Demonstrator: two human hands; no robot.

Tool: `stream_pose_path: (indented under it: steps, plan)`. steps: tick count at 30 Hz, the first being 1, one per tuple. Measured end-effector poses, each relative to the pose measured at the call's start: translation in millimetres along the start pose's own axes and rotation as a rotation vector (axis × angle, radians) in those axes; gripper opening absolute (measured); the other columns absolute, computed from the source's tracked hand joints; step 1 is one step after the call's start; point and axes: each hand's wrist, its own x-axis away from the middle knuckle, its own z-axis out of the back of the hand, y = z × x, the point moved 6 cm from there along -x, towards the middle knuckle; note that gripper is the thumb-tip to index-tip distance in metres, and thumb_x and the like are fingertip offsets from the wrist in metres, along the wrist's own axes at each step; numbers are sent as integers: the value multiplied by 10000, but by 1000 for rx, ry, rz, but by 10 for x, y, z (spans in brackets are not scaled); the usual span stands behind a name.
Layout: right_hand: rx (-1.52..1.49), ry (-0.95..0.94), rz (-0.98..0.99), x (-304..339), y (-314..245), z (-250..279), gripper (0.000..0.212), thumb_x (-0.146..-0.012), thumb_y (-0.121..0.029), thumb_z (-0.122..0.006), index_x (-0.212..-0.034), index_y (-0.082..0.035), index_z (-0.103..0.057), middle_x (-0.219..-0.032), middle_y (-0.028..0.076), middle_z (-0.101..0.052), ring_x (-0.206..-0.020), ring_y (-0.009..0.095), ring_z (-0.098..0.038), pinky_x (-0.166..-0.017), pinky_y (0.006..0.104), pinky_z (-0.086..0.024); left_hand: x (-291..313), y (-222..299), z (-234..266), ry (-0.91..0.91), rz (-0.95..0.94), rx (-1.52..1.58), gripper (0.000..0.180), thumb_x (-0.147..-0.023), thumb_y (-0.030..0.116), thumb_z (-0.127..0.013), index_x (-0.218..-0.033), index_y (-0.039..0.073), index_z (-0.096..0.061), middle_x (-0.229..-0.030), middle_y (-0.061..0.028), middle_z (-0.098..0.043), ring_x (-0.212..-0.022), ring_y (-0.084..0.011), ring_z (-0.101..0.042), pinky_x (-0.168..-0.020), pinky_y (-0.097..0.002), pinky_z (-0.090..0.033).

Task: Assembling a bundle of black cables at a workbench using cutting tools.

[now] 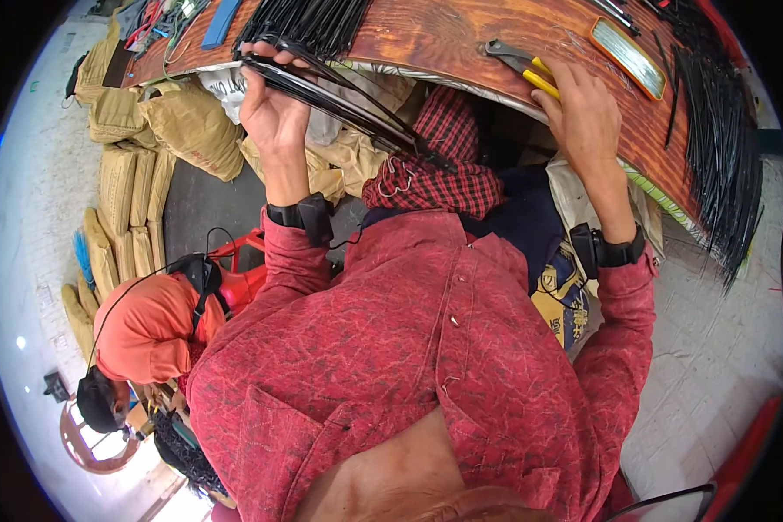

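Note:
My left hand [274, 109], raised at the table's near edge, is closed around a bundle of long thin black strips [344, 106]. The strips slant down to the right, over the red-and-black checked cloth [444, 187] on my lap. On the right, my right hand [585, 113] curls over the yellow handles of a pair of cutting pliers [515, 61]. The jaws point left, over the wooden tabletop. Part of the handles is hidden beneath my fingers.
The brown wooden table [435, 35] bears a black strip pile [313, 24] at the left and another [718, 148] hanging over its right edge. An orange-framed rectangular piece [628, 56] lies between. Brown sacks [191, 126] stand left; a person in an orange head covering [152, 326] is behind.

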Motion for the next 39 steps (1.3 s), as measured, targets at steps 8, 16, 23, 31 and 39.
stream_pose_path:
  steps: [8,16,23,31,39]
  plan:
    - [-519,-177,-95,379,-244,-31,358,-841,-136,-733,-1187,-85,-657,-1138,105,-659,-821,277,-688,-749,376,-547,115,-223,529,114,211,249,211,-1049,263,-492,-1171,104,-559,-1078,-78,-576,-1076,-298,-531,-999,-514,-396]
    - [-1074,-245,-40,577,-897,-30,655,-794,-161,-818,-1383,-99,-539,-1307,132,-575,-1002,279,-670,-880,364,-551,465,-922,824,358,395,414,322,-1091,318,-365,-1125,60,-556,-1071,-120,-580,-1042,-294,-536,-1004,-533,-391]
    - [-1143,-214,86,524,-977,-117,363,-796,-188,-829,-1116,-58,-719,-1088,99,-677,-979,279,-686,-841,344,-555,1000,-1122,1437,857,453,105,334,-1081,272,-361,-1186,6,-534,-1140,-157,-594,-1094,-315,-560,-1020,-502,-437]
    - [-1137,-295,-7,550,-917,-303,351,-773,-76,-846,-1097,-37,-715,-974,80,-690,-856,216,-669,-753,313,-536,1154,-1044,1209,335,611,-1195,319,-1003,148,-608,-1297,30,-582,-1209,-59,-636,-1076,-155,-591,-952,-289,-453]
    - [-1065,-358,-43,404,-917,-284,341,-758,-126,-864,-1033,-31,-686,-896,95,-654,-777,220,-649,-667,322,-505,715,-1091,-477,-407,476,-1268,218,-971,212,-682,-961,0,-731,-1030,-38,-654,-931,-134,-584,-833,-290,-465]
